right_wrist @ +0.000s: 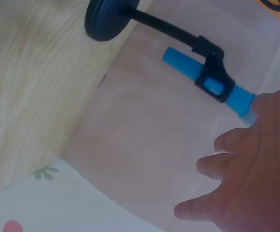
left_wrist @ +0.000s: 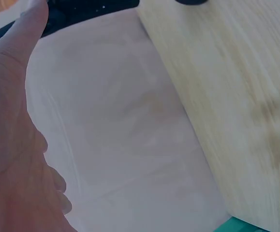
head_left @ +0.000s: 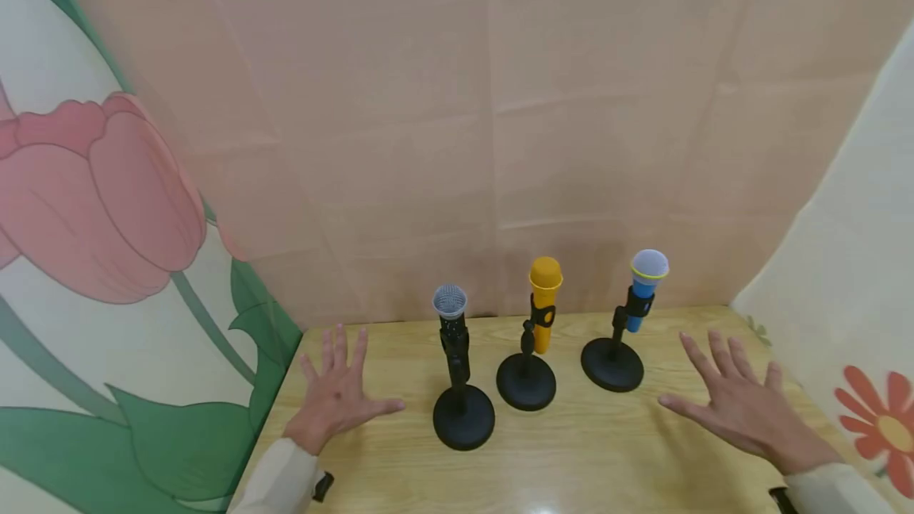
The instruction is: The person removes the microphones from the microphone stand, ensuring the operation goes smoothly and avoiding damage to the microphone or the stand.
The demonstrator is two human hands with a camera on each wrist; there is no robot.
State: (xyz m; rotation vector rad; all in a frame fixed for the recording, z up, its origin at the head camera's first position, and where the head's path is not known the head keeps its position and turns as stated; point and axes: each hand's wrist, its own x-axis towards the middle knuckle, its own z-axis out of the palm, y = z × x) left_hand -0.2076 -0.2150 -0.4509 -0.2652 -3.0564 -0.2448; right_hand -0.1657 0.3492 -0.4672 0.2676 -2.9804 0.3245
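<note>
— While both hands hover with nothing in them, where do the microphones stand?

— All three sit in a loose row near the far edge of the pale wood-grain desk (head_left: 571, 458). The left hand (head_left: 336, 395) lies spread, fingers straight and apart, just left of the black microphone with a silver mesh head on a round black stand (head_left: 457, 371). The right hand (head_left: 743, 407) is likewise splayed and empty, just right of the blue microphone with a pale grey head on its round black stand (head_left: 631, 324). Between those two stands the yellow microphone on a round black stand (head_left: 537, 339), a little further back than the black one.

— So which step would you call this?

— My reading: a resting pose with no grasp begun. Neither hand touches a stand. A pick-up would call for a hand to curl round a microphone body above its clip, keeping the weighted base from tipping.

— And the wrist views?

— The right wrist view shows the blue microphone clipped at a slant. The left shows only palm, desk grain and cloth.

— The room?

— A creased peach cloth backdrop (head_left: 464, 101) hangs behind the far edge. A tulip-printed sheet (head_left: 93, 205) flanks the left edge, a cream sheet with an orange flower (head_left: 878, 427) the right.
</note>
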